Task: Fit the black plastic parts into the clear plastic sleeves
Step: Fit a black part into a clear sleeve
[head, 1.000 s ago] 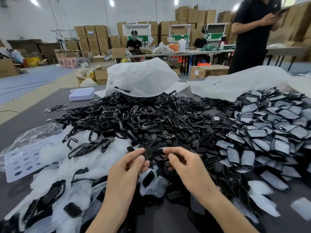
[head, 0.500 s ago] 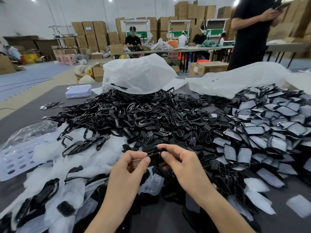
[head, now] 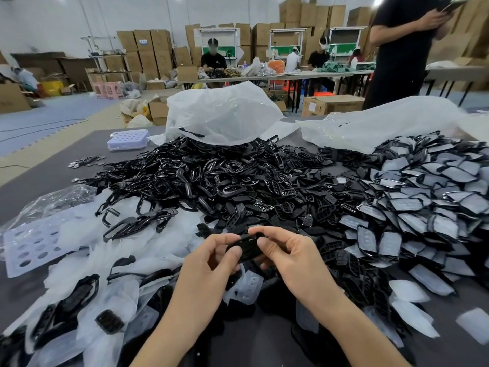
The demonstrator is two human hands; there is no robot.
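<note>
Behind held part point(head: 244, 247): black heap point(head: 211, 176) | left: clear sleeves point(head: 169, 242) | right: sleeved pile point(head: 423, 197)

Bare left grip point(head: 209, 263), right grip point(head: 291, 260), bare forearms point(head: 185, 319).

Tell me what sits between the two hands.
Head view: one black plastic part spans the gap, pinched at its ends by the left hand and the right hand. Clear sleeves lie beneath it.

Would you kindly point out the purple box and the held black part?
purple box point(head: 128, 136): head view, middle of its top.
black part point(head: 247, 249): head view, its exposed middle.
</note>
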